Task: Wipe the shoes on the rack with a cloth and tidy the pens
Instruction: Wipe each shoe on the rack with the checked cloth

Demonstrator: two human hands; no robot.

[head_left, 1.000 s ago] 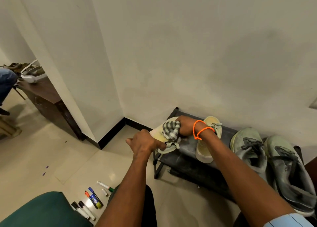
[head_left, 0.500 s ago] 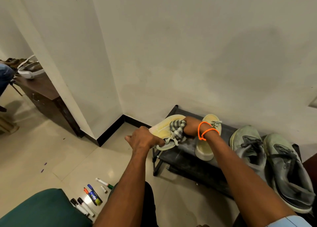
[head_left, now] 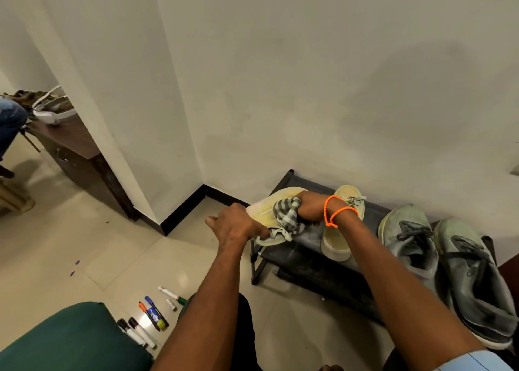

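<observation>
Above the left end of a black shoe rack (head_left: 303,247), the left hand (head_left: 234,226) holds a pale yellow sneaker (head_left: 266,210) sole-up while the right hand (head_left: 310,207) grips a striped cloth (head_left: 286,213) against its sole; marker pens (head_left: 153,314) lie on the floor

Looks like a home entryway or hall corner. Low black shoe rack (head_left: 306,247) against a plain off-white wall (head_left: 309,75) at 1 o'clock, worn sneakers (head_left: 438,252) on it. Glossy beige floor tiles (head_left: 84,247) with black skirting (head_left: 182,212) at the wall base. Dark wooden cabinet (head_left: 75,157) at 10 o'clock, more footwear (head_left: 50,108) on top. Marker pens (head_left: 153,313) lying loose on the floor at 7 o'clock.
</observation>
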